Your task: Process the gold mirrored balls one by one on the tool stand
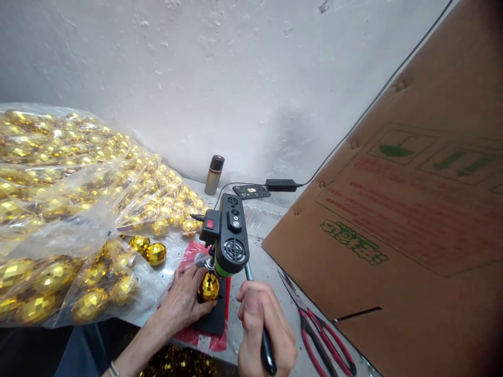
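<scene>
A gold mirrored ball (209, 287) sits beneath the head of a small black bench machine (234, 235), which looks like a mini drill press with a red switch. My left hand (191, 294) has its thumb and fingers closed around the ball from the left side. Wrapped around the black-gripped end of the machine's lever (268, 352) is my right hand (265, 330). The machine's black base (215, 323) rests on red plastic sheeting (189, 339). Exactly where the machine's tip meets the ball is hard to make out.
A clear plastic bag (90, 209) full of gold balls fills the left, with loose balls (156, 254) beside it. Red-handled scissors (320, 335) lie at right against a big cardboard box (401, 220). Behind stand a spray can (214, 175) and a power adapter (281, 185).
</scene>
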`<action>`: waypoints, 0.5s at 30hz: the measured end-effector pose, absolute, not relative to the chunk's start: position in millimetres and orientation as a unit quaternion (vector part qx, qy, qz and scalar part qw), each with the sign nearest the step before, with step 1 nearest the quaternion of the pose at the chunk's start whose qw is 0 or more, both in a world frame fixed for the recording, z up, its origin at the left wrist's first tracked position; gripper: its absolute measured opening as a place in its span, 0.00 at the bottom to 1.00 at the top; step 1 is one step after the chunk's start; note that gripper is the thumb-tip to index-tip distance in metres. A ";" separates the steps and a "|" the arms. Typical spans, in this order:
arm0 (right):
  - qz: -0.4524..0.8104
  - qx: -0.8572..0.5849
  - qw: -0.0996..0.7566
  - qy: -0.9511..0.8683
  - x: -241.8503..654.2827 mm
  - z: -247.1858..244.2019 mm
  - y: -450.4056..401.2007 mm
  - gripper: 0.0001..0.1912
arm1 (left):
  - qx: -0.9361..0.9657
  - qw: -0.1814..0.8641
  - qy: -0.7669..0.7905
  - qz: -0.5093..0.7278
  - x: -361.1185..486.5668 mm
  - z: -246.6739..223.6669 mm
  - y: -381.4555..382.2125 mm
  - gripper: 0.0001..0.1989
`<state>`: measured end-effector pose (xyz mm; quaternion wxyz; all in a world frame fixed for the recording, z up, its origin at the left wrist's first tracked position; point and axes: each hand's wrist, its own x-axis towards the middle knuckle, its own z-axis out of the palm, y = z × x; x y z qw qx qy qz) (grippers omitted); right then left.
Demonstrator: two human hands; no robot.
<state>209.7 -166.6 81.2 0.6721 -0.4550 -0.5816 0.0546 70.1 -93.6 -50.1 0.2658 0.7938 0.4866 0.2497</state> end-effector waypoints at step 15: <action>0.060 -0.486 0.696 -0.526 195.0 72.1 -174.0 0.20 | 0.769 0.327 0.480 0.267 78.7 -60.6 -96.1 0.24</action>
